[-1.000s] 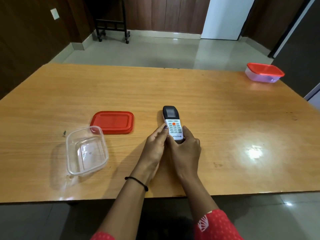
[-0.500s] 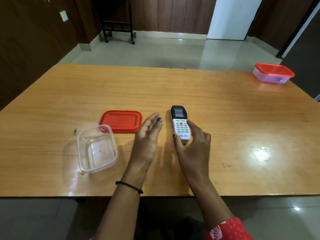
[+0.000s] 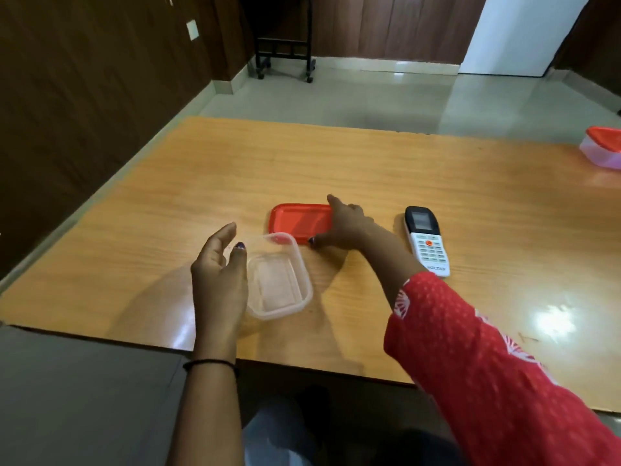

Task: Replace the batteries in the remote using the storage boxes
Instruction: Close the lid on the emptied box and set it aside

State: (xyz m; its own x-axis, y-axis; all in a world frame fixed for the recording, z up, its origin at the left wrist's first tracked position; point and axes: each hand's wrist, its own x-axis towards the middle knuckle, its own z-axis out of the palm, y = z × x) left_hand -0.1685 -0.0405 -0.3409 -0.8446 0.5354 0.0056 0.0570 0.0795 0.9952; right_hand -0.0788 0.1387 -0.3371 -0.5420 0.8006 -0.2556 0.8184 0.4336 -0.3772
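A white remote point(image 3: 427, 241) with a dark top lies face up on the wooden table point(image 3: 369, 169), touched by neither hand. An open clear plastic box point(image 3: 278, 276) stands near the front edge, and I see nothing in it. Its red lid point(image 3: 295, 222) lies flat just behind it. My left hand point(image 3: 220, 277) is open right beside the box's left side. My right hand point(image 3: 346, 227) reaches across over the lid's right end, fingers spread, thumb at the lid's near edge. No batteries are visible.
A second clear box with a red lid point(image 3: 603, 151) stands at the table's far right edge, partly cut off. A black wheeled stand point(image 3: 284, 52) is on the floor beyond the table. Dark wood walls run along the left.
Both hands left the remote, which now lies alone. My left hand moved to the clear box and my right hand crossed over to the red lid. The camera swung left.
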